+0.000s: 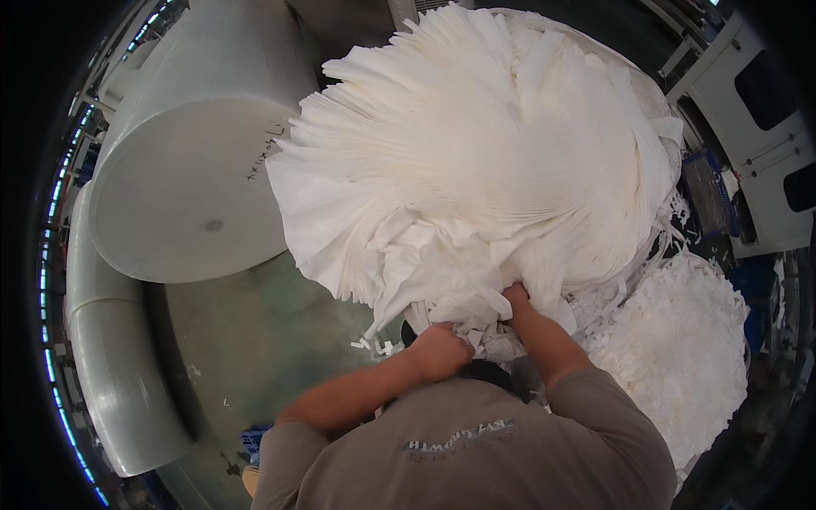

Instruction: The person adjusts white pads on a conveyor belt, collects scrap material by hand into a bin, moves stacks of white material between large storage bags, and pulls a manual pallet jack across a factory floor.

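A huge fanned heap of thin white sheets (501,161), like nonwoven fabric or soft paper, rises in front of me. At its near edge, close to my body, my left hand (442,350) is closed in a fist beside loose white folds. What it grips is hidden. My right hand (515,296) reaches into the folds a little farther away. White material covers its fingers, so their grip does not show. Between the hands lie crumpled white strips and part of a whitish woven sack (501,344).
To the right stands a bulging pile of white scraps (676,357). Large white rolls (187,191) fill the left, with another long roll (127,382) beside them. A blue crate (710,195) and a white machine cabinet (765,136) stand at far right. Small scraps litter the green floor (246,348).
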The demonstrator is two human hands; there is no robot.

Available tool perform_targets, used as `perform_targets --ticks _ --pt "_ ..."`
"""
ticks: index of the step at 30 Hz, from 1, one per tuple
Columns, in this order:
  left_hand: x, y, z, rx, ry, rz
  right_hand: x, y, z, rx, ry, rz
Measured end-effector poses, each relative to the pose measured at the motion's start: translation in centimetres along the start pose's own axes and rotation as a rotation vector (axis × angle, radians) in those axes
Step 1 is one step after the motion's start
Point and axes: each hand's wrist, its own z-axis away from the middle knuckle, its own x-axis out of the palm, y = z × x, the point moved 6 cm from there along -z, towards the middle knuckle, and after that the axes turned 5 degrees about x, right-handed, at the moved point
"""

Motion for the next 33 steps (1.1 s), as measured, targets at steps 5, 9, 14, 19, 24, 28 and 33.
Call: perform_targets --ticks 5,9,14,19,24,28,33 --pt "-0.5 -0.9 0.8 -0.031 -0.043 -0.006 2.2 0.6 0.5 -0.215 -0.098 -0.073" --pt "-3.2 -4.1 1.6 -0.124 0.062 0.077 -4.2 1.9 5.1 -0.357 -0.062 -0.084" --pt "-2.8 -10.5 5.6 -0.21 0.144 -0.003 -19.0 -0.9 14.4 -0.502 0.263 -0.715" --pt "0.9 -12.0 4.2 -0.113 -0.092 0.034 -11.1 -8.3 4.3 -0.419 0.101 -0.362" --pt "-1.5 -9.9 5.5 0.016 -0.045 0.056 -5.8 -12.3 -2.0 -0.185 -0.121 -0.213" --pt "-1.4 -11.7 5.1 0.037 -0.076 0.095 -5.6 -14.3 -6.4 -0.147 -0.112 -0.158" --pt "-5.2 -16.8 10.3 0.167 0.403 0.149 -5.6 -9.7 -3.9 -0.139 -0.17 -0.168"
